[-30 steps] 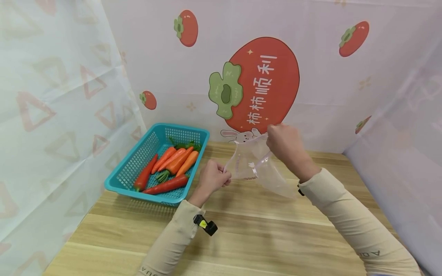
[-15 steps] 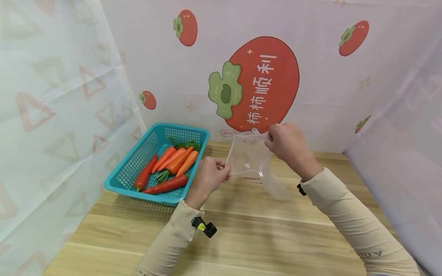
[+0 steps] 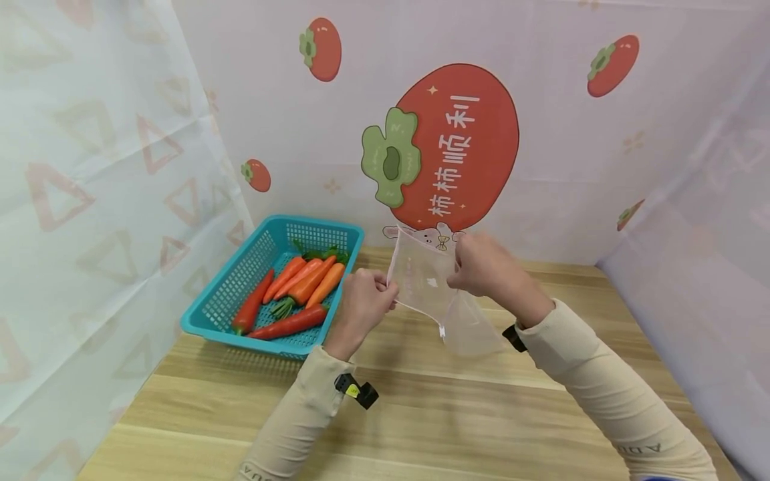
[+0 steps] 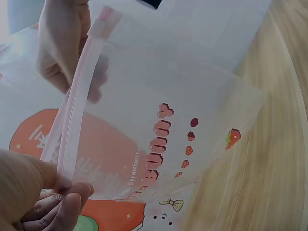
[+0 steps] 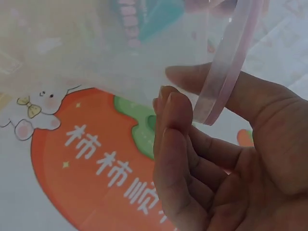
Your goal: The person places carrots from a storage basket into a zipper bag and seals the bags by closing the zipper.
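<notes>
A translucent zip bag [image 3: 421,274] with a pink zip edge hangs in the air above the table, its mouth spread between both hands. Pink lettering and small strawberries are printed on it. At the mouth's left side, my left hand [image 3: 363,300] pinches the zip edge between thumb and fingers; the left wrist view shows this hand [image 4: 41,192] close up, with a white slider [image 4: 97,28] farther along the zip. My right hand [image 3: 487,267] holds the opposite side. In the right wrist view the zip edge passes between that hand's [image 5: 231,139] thumb and curled fingers.
On the left of the wooden table [image 3: 445,414] stands a blue plastic basket [image 3: 224,294]. Several orange carrots [image 3: 313,277] and two long red peppers [image 3: 291,322] lie in it. A printed cloth wall [image 3: 559,153] rises behind the table, with others at both sides.
The right hand has come down and slightly left. The bag's mouth has been pulled about and now slants, its body still hanging to the right. The left hand has barely moved.
</notes>
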`<state>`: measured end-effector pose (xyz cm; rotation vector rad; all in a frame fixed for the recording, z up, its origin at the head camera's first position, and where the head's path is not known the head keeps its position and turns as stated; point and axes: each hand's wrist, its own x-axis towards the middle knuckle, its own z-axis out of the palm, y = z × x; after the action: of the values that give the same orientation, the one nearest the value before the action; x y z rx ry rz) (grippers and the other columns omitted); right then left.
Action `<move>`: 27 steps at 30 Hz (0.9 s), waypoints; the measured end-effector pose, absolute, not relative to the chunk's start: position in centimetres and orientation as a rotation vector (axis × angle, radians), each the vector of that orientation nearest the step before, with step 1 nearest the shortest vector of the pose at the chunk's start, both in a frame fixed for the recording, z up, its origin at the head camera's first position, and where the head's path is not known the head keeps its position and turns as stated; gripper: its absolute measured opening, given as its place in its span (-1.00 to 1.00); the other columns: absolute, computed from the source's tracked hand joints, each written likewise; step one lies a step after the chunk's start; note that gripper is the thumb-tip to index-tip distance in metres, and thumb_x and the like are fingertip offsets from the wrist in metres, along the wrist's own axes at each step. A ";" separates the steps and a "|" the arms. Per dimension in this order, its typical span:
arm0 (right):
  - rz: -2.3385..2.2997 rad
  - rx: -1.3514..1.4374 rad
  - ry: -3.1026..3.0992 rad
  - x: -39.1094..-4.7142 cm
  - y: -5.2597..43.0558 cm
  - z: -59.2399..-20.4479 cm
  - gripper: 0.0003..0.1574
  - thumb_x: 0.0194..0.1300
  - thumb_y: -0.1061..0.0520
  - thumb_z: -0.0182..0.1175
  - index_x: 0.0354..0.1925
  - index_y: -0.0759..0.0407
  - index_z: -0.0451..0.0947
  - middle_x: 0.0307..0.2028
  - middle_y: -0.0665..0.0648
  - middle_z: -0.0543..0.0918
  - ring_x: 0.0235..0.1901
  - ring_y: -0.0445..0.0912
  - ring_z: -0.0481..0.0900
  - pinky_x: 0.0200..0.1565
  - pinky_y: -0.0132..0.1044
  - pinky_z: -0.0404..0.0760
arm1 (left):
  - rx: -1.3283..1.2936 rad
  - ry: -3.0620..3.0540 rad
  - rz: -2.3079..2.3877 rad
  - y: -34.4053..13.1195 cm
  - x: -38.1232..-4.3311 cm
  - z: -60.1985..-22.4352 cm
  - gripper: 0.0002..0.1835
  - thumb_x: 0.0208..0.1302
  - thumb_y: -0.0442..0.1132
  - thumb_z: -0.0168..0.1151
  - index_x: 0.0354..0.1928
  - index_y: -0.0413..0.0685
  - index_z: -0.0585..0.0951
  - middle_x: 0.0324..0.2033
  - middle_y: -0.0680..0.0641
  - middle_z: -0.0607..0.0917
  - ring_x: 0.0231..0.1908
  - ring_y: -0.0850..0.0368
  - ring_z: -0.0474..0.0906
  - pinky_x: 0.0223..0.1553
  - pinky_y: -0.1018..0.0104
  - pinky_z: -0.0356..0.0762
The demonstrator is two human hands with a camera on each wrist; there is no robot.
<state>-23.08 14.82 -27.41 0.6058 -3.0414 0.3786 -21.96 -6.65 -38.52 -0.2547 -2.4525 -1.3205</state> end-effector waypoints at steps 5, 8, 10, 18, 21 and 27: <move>0.415 0.534 -3.080 -23.5 16.2 -27.6 -0.47 0.15 0.35 0.26 -0.79 0.05 0.27 -0.77 -0.07 0.18 -0.69 -0.19 0.11 -0.55 -0.32 0.15 | -0.267 -2.463 -1.285 -7.6 -22.4 -38.9 -0.76 0.36 -0.33 0.27 -0.48 -0.15 0.78 -0.64 -0.03 0.78 -0.68 0.27 0.69 -0.66 0.38 0.58; 0.439 0.486 -3.077 -23.8 17.0 -28.0 -0.47 0.17 0.35 0.24 -0.78 0.05 0.26 -0.77 -0.07 0.17 -0.70 -0.19 0.13 -0.56 -0.32 0.16 | -0.273 -2.480 -1.301 -7.9 -22.4 -38.9 -0.77 0.39 -0.30 0.27 -0.42 -0.17 0.80 -0.62 -0.03 0.80 -0.67 0.27 0.70 -0.62 0.40 0.62; 0.445 0.460 -3.081 -24.0 17.5 -28.3 -0.48 0.17 0.36 0.23 -0.78 0.05 0.28 -0.77 -0.07 0.19 -0.70 -0.18 0.17 -0.56 -0.32 0.20 | -0.277 -2.486 -1.332 -8.1 -22.3 -38.8 -0.77 0.41 -0.30 0.26 -0.37 -0.20 0.81 -0.59 -0.05 0.81 -0.64 0.25 0.72 -0.58 0.40 0.65; 0.499 0.385 -3.089 -24.6 19.4 -28.8 -0.56 0.16 0.36 0.20 -0.78 0.10 0.39 -0.79 -0.05 0.30 -0.70 -0.17 0.27 -0.55 -0.31 0.24 | -0.293 -2.494 -1.382 -9.5 -22.2 -38.8 -0.78 0.43 -0.30 0.25 -0.32 -0.25 0.80 -0.56 -0.08 0.81 -0.61 0.21 0.74 -0.52 0.37 0.71; 0.516 0.378 -3.085 -24.5 19.7 -29.1 -0.61 0.16 0.35 0.21 -0.76 0.14 0.50 -0.80 -0.03 0.37 -0.71 -0.15 0.32 -0.56 -0.31 0.29 | -0.286 -2.492 -1.412 -10.1 -22.0 -38.9 -0.80 0.42 -0.31 0.28 -0.33 -0.25 0.80 -0.57 -0.07 0.81 -0.61 0.22 0.73 -0.51 0.37 0.72; 0.550 0.450 -3.011 -24.6 19.7 -29.8 -0.75 0.26 0.27 0.31 -0.58 0.21 0.67 -0.63 0.07 0.63 -0.61 -0.09 0.49 -0.50 -0.28 0.47 | -0.305 -2.494 -1.409 -10.4 -21.7 -38.9 -0.82 0.42 -0.27 0.36 -0.28 -0.27 0.81 -0.56 -0.07 0.82 -0.61 0.23 0.74 -0.51 0.38 0.72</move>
<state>-24.57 19.74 -29.80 0.4504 -3.0105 0.5499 -21.72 -10.35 -38.91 -0.3055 -2.4939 -1.4092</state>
